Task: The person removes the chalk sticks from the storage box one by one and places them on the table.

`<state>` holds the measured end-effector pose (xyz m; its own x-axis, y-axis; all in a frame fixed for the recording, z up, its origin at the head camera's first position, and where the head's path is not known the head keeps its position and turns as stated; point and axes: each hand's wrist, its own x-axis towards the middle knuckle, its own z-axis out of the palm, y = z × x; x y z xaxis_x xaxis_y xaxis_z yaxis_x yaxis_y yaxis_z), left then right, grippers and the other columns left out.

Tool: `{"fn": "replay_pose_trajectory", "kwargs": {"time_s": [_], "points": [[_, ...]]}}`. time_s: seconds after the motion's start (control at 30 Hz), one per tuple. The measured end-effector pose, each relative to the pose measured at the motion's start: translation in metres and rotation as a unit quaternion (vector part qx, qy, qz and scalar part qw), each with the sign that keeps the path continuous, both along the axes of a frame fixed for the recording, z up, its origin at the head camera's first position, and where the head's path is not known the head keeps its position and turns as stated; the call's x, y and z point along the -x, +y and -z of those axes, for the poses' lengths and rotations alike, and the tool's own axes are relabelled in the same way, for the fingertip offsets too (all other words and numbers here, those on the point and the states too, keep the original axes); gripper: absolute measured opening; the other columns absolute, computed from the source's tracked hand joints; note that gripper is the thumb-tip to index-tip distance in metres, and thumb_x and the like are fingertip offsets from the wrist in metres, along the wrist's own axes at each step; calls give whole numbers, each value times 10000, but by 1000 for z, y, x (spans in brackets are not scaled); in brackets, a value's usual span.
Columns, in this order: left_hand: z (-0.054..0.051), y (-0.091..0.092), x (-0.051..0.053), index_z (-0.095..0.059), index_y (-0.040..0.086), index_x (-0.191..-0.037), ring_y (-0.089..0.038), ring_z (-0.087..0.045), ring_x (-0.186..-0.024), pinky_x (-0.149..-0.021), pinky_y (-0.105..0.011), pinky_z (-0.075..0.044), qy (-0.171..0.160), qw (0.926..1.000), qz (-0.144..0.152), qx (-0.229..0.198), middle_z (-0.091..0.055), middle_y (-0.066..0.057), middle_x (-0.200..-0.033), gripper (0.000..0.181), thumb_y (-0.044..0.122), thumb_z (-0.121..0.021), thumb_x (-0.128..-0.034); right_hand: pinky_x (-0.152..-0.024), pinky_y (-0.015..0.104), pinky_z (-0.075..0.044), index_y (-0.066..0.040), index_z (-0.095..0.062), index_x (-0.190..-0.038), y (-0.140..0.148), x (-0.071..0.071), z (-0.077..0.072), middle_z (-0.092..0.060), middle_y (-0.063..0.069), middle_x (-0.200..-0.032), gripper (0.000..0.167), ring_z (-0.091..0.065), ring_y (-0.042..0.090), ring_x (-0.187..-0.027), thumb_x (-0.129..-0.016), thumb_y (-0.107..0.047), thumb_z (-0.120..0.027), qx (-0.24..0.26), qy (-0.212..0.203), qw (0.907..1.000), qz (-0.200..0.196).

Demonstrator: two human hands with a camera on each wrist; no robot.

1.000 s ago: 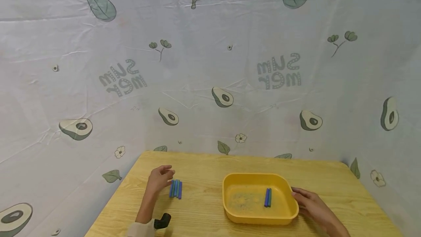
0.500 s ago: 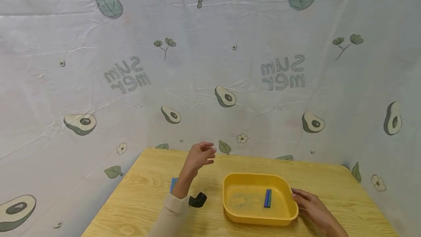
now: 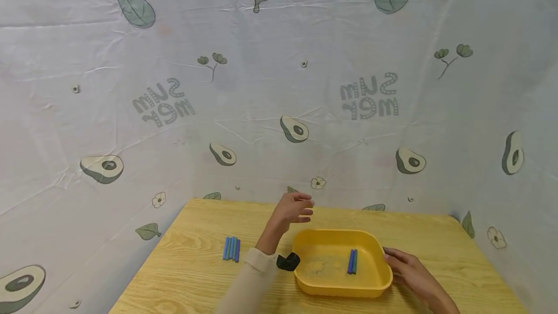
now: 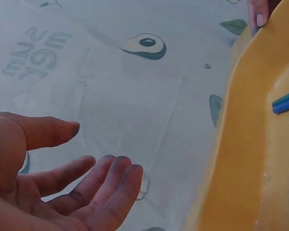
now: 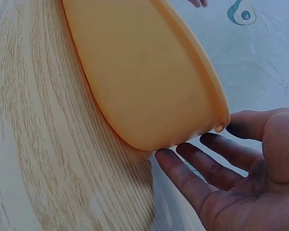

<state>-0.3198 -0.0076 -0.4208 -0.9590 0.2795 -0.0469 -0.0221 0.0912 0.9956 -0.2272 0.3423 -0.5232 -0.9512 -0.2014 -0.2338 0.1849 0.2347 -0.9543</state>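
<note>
My left hand point(image 3: 293, 208) is raised behind the left end of a yellow plastic tray point(image 3: 340, 290). Its fingers are spread and loosely bent, with nothing between them; the left wrist view shows dark smudges on the fingertips. At the tray's right end, the fingertips of my right hand point(image 5: 241, 168) touch the outer wall and the thumb lies at the rim. Two chalk-like sticks point(image 3: 352, 261), one blue and one green, lie side by side in the tray. Several similar blue and green sticks point(image 3: 232, 249) lie in a row on the table at the left.
The tray stands on a light wood table point(image 3: 196, 280). Greyish dust point(image 3: 321, 266) marks the tray floor. A pale curtain point(image 3: 261, 91) printed with avocados and leaves hangs behind the table. A black wrist mount point(image 3: 288, 261) juts from the left sleeve point(image 3: 250, 280).
My left hand has moved right from the row of sticks to behind the tray's left end. My right hand has stayed at the tray, and the sticks look unmoved.
</note>
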Motion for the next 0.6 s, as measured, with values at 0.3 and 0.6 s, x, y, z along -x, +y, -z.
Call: {"fn": "replay_pose_trajectory", "kwargs": {"time_s": [0.3,0.6], "points": [[11,33,4,-772,27,-1171,-271,-779,-913,-872,-466,-675,-357,9992,154,127,-756,-144,-1121,226,163,-758,-990,-1008,435,-628,187,-187,-1623,4,0,-2,-300,420,-1654,763,-657,341,-1341,-1169,-362,-458,77,41,9998,-153],[26,55,3,-812,32,-1117,-369,-795,-1036,-800,-417,-685,-527,9951,667,511,-785,-109,-1047,202,189,-727,-1023,-999,431,-632,193,-183,-1620,6,0,-5,-335,420,-1637,763,-682,313,-1303,-1170,-360,-453,172,75,9993,-317]]}}
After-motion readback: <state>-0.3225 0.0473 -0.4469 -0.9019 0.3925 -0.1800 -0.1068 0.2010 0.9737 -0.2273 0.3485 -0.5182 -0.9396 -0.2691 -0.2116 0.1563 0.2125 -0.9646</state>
